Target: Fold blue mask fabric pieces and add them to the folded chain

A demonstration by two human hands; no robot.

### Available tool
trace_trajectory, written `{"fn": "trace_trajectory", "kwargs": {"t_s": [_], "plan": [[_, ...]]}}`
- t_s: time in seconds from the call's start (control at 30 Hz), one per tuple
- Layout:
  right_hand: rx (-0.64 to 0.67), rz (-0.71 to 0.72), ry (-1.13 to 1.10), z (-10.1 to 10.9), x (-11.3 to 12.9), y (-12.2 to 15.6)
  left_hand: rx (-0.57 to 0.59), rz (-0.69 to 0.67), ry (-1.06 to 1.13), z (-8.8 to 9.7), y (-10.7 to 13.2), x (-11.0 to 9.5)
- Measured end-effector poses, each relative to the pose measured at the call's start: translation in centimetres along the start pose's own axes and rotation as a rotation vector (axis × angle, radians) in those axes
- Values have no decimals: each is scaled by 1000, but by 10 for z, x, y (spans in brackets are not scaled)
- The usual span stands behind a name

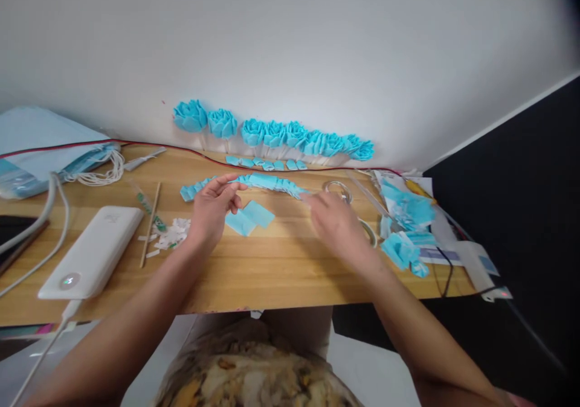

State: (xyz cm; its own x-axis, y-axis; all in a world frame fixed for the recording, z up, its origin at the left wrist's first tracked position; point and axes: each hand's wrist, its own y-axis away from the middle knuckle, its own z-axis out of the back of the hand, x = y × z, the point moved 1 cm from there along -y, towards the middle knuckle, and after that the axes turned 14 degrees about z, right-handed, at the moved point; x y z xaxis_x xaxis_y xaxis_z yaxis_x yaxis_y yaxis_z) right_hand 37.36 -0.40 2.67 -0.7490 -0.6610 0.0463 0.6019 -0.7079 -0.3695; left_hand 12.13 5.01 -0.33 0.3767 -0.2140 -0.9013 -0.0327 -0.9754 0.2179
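Note:
My left hand [215, 205] is over the middle of the table, its thumb and fingers curled together. Whatever lies between those fingertips, if anything, I cannot make out. Just below them are flat blue squares [249, 217], partly overlapping. A curved row of folded blue pieces [272, 182] runs behind both hands, and my left fingers hide part of it. At the right end of that row is my right hand [333, 220], blurred by motion. Its fingertips are close to the last blue pieces, and its grip is unclear.
Blue flowers [296, 135] on thin sticks line the wall, with small blue pieces [267, 164] before them. Left are a white power bank [93, 253], a wooden stick [151, 226] and white scraps [174, 233]. Tape rolls [339, 191] and crumpled blue pieces [401, 250] lie right.

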Motion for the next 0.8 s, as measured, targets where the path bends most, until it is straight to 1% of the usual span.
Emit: {"fn": "trace_trajectory", "kwargs": {"t_s": [0.07, 0.1, 0.13, 0.2, 0.27, 0.33, 0.37, 0.47, 0.53, 0.57, 0.63, 0.73, 0.8], "plan": [[146, 157, -18, -14, 24, 14, 5, 8, -7, -1, 1, 0], [178, 197, -63, -21, 35, 20, 5, 16, -10, -1, 2, 1], [166, 191, -95, -28, 43, 25, 5, 22, -14, -2, 2, 1], [99, 149, -164, -35, 54, 34, 7, 20, -29, -3, 3, 1], [17, 85, -253, -35, 56, 39, 15, -12, -77, -6, 5, 1], [-61, 7, -361, -29, 52, 42, 52, -43, -193, -8, 10, 1], [-103, -42, -402, -25, 47, 42, 94, -51, -287, -10, 14, 2], [-207, -164, -421, -15, 28, 40, 297, -103, -699, -13, 35, 5], [-226, -181, -372, -15, 13, 34, 400, -208, -969, -13, 54, 9], [-216, -169, -346, -17, 6, 30, 424, -259, -1065, -12, 64, 12], [-144, -132, -304, -24, -5, 21, 471, -330, -1174, -9, 81, 18], [43, -109, -236, -38, -16, 10, 573, -411, -1194, 1, 100, 27], [153, -119, -169, -40, -18, 8, 613, -461, -1162, 12, 106, 31]]}}
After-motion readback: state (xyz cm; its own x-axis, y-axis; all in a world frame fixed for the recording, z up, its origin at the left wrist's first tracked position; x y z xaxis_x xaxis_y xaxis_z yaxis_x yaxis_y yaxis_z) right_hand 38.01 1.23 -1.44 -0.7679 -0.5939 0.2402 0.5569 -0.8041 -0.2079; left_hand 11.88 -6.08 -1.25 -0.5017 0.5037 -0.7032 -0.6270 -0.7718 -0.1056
